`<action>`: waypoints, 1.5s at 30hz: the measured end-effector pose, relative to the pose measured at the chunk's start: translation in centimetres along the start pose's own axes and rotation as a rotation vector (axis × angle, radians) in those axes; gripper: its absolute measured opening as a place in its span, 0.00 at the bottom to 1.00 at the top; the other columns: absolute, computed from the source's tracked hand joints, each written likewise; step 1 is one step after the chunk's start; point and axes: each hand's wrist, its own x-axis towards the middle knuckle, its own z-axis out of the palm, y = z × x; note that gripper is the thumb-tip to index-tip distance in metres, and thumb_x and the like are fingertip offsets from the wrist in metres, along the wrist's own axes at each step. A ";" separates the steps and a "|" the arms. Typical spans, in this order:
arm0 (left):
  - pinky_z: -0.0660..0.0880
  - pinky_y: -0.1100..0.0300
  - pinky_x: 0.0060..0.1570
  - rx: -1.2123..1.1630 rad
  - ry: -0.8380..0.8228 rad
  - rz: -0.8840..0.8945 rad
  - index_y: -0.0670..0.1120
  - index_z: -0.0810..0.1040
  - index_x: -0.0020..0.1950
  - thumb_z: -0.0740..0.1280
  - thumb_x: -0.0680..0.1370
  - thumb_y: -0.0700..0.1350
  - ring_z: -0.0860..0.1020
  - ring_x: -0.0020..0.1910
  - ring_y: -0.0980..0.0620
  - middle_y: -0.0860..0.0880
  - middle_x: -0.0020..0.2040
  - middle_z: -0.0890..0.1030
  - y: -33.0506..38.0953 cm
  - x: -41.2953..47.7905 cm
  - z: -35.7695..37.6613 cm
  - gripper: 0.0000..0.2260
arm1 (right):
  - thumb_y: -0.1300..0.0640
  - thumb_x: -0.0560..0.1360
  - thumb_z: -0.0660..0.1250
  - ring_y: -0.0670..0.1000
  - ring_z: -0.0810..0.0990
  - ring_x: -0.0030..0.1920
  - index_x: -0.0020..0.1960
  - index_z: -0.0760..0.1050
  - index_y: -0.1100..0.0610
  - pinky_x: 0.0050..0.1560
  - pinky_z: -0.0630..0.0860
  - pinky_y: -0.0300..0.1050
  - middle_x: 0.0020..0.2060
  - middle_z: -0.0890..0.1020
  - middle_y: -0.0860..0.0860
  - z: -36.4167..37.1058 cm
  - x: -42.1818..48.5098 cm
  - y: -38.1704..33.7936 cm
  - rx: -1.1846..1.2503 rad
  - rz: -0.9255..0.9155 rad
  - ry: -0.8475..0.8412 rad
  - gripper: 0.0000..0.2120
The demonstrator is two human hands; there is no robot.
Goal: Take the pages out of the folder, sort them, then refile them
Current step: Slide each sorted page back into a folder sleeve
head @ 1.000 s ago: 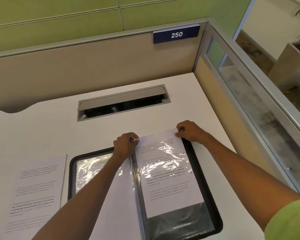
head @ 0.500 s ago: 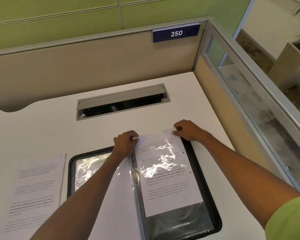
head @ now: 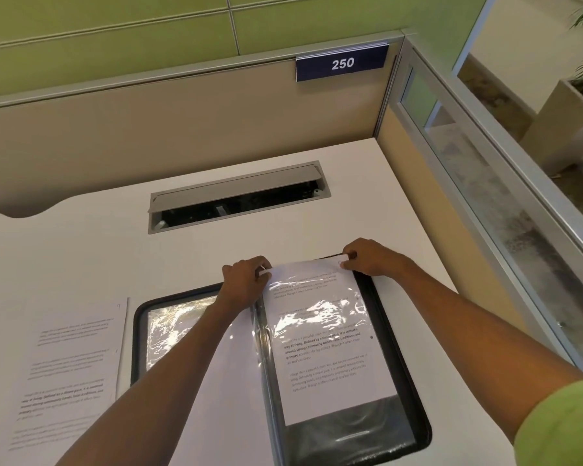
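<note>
On my feed the black folder [head: 389,358] lies open on the white counter [head: 81,257], near the right side, with its spine running near to far. The page [head: 327,364] sits in the right-hand plastic sleeve [head: 350,438]. Its far edge pokes just past the folder's far rim, while its near edge stops short of the sleeve's near end, where only dark backing shows through the plastic.

Both hands are at that far edge. The left hand [head: 246,280] has its fingers curled and pinches the page's far left corner (a sliver of white shows between thumb and fingers). The right hand [head: 371,260] pinches the far right corner the same way. I can't tell whether either also catches the sleeve's lip.

Glare washes out much of the print, but the bold lines read in part "strong community bonds, local traditions". The left-hand sleeve [head: 172,331] is mostly glare and partly hidden by the left forearm.

Loose printed sheets [head: 68,371] lie flat on the counter just left of the folder, their text too faint to read. Farther back a grey cable hatch [head: 238,196] stands ajar, and a blue sign [head: 342,63] on the partition reads "250".
</note>
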 end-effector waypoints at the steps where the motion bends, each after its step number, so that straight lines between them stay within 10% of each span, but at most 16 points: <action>1: 0.58 0.53 0.55 0.006 0.000 0.019 0.49 0.81 0.58 0.67 0.83 0.46 0.81 0.51 0.47 0.54 0.45 0.83 0.1 -0.1 0.0 0.05 | 0.53 0.80 0.69 0.52 0.71 0.38 0.38 0.69 0.59 0.39 0.65 0.45 0.36 0.73 0.53 0.0 0.0 0.1 -0.007 0.008 -0.016 0.16; 8: 0.61 0.50 0.60 -0.040 -0.108 0.101 0.54 0.78 0.60 0.77 0.76 0.55 0.75 0.47 0.52 0.55 0.48 0.80 0.0 -0.3 0.2 0.16 | 0.56 0.72 0.80 0.49 0.78 0.45 0.55 0.75 0.54 0.44 0.76 0.43 0.49 0.80 0.50 0.4 -0.7 -0.3 0.067 -0.105 0.055 0.17; 31: 0.57 0.53 0.61 0.073 -0.221 0.269 0.51 0.77 0.71 0.69 0.82 0.49 0.77 0.65 0.47 0.51 0.64 0.82 1.3 1.2 -0.3 0.17 | 0.55 0.73 0.77 0.49 0.75 0.51 0.59 0.75 0.52 0.49 0.69 0.45 0.52 0.78 0.46 0.2 -0.4 -0.2 -0.091 -0.263 0.130 0.17; 45: 0.63 0.48 0.63 0.081 -0.342 0.216 0.54 0.79 0.58 0.73 0.80 0.55 0.79 0.55 0.52 0.56 0.54 0.83 3.0 3.1 0.1 0.11 | 0.56 0.73 0.78 0.49 0.78 0.51 0.54 0.78 0.53 0.51 0.76 0.46 0.51 0.80 0.48 0.0 -0.3 -0.3 0.008 -0.263 0.087 0.13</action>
